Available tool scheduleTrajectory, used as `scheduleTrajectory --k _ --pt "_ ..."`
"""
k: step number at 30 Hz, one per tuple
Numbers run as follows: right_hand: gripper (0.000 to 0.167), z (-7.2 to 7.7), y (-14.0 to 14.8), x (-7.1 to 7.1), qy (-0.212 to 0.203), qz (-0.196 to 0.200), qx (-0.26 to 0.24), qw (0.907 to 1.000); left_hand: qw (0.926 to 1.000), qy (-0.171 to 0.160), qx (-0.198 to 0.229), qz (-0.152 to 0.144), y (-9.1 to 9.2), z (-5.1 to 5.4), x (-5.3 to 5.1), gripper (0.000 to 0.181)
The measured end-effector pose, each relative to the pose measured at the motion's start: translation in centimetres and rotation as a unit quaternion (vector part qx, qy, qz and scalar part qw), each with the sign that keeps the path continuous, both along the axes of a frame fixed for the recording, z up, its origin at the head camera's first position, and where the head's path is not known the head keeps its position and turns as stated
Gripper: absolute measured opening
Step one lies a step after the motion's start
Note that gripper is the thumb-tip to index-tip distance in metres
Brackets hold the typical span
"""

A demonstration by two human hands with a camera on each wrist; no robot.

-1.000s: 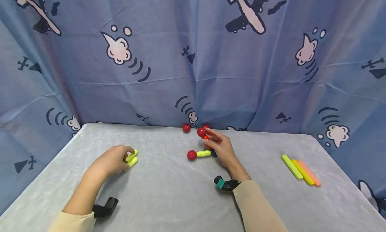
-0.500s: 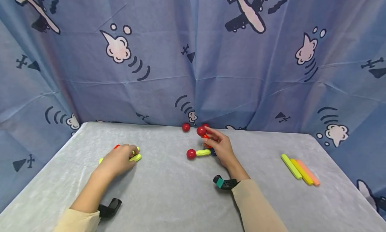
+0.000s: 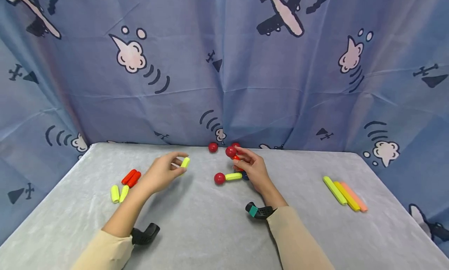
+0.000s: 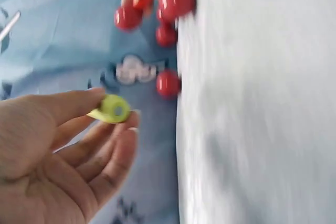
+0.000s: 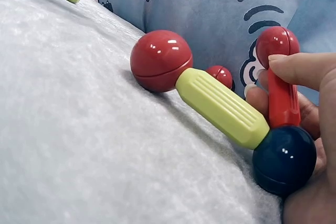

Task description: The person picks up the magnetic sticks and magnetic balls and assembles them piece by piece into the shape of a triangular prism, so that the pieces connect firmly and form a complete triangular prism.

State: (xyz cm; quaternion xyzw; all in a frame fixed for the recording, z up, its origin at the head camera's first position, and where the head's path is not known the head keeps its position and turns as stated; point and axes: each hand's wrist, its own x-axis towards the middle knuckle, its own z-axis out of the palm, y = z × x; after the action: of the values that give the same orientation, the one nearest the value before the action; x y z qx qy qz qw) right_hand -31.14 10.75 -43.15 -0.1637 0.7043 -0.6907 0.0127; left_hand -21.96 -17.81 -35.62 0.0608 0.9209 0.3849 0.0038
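Note:
Between thumb and fingertips my left hand (image 3: 161, 174) pinches a short yellow-green magnetic rod (image 4: 116, 109), held above the table left of the joined pieces. The left wrist view shows the rod end-on. My right hand (image 3: 257, 168) grips a red rod (image 5: 283, 98) that rises from a dark blue ball (image 5: 285, 160), with a red ball (image 5: 278, 47) on its upper end. Another yellow-green rod (image 5: 223, 107) runs from the blue ball to a second red ball (image 5: 161, 60) at the table surface. In the head view, my fingers partly hide the red rod.
Two loose red balls, one at left (image 3: 213, 147) and one partly hidden (image 3: 236, 144), sit at the table's back edge. Two red rods (image 3: 131, 178) and two yellow-green rods (image 3: 115, 194) lie left. Three longer rods (image 3: 346, 196) lie right. A curtain (image 3: 189, 67) hangs behind.
My left hand has picked up the yellow-green rod and carried it rightward and away, uncovering the rods at left. The right hand keeps its hold on the joined pieces, almost still.

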Motion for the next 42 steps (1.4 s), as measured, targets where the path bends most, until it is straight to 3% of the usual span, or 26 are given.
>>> scheduleTrajectory --k 5,10,16,23,26,32,36,42 --pt "0.048 -0.2 0.0 0.0 -0.001 -0.007 -0.004 1.0000 0.9962 0.013 0.086 0.005 4.4 0.0 -2.2 0.040" --pt "0.048 -0.3 -0.3 -0.1 -0.001 -0.005 0.005 1.0000 0.9886 0.029 0.147 0.011 7.3 -1.7 -3.5 0.038" --pt "0.048 -0.2 -0.5 -0.1 0.004 -0.003 0.014 0.9999 0.9809 0.039 0.190 0.016 8.6 -3.7 -3.6 0.037" --pt "0.047 -0.1 -0.5 0.1 0.000 0.004 0.020 0.9998 0.9746 0.050 0.217 0.023 8.9 -4.4 -3.3 0.037" --pt "0.047 -0.1 -0.3 0.2 0.002 0.005 0.020 0.9998 0.9741 0.046 0.221 0.017 9.2 -4.7 -3.3 0.040" --pt "0.048 0.0 0.2 0.3 0.001 0.009 0.006 0.9999 0.9830 0.045 0.178 -0.003 9.5 -5.5 -3.4 0.057" --pt "0.048 0.1 0.3 0.4 0.002 0.013 -0.002 0.9999 0.9845 0.049 0.169 -0.005 9.6 -5.8 -3.2 0.061" --pt "0.048 0.3 0.4 0.6 -0.001 0.015 -0.004 0.9999 0.9849 0.071 0.157 -0.013 9.8 -6.1 -3.1 0.044"
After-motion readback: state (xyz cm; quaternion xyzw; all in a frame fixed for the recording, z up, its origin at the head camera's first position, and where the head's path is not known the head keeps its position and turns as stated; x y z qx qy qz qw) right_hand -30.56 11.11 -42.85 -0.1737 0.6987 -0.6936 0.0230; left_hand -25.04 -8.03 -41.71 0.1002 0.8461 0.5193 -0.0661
